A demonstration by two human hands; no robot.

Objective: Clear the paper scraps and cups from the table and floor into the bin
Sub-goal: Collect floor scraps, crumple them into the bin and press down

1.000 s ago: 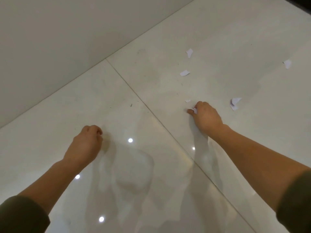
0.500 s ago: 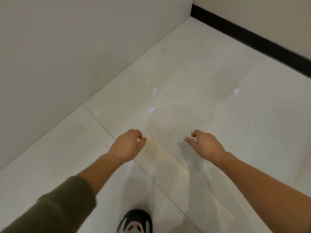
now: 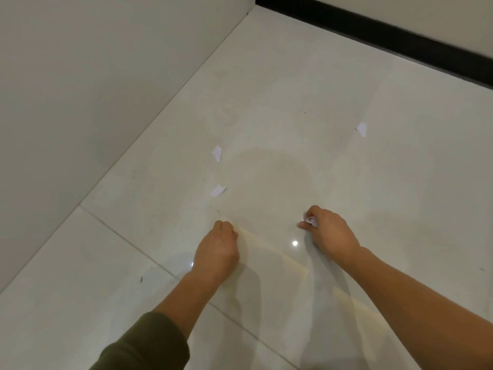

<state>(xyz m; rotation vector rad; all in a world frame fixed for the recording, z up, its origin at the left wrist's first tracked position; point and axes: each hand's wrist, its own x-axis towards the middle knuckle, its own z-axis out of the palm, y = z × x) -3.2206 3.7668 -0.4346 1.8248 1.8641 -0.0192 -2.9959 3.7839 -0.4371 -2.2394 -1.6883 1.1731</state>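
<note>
Most of the floor stretches beyond our left hand, whose curled grip hides any contents; right of it our right hand pinches crumpled scraps. Grabbing the nearest loose scrap, just beyond, could spill them.

White paper scraps; cream floor tiles; black skirting; olive sleeve; off-white wall.

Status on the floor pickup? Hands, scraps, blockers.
Right hand pinches small white paper scraps. Left hand curled, nothing visible inside. Three torn white scraps loose on glossy tile floor. Path clear; bin unseen.
</note>
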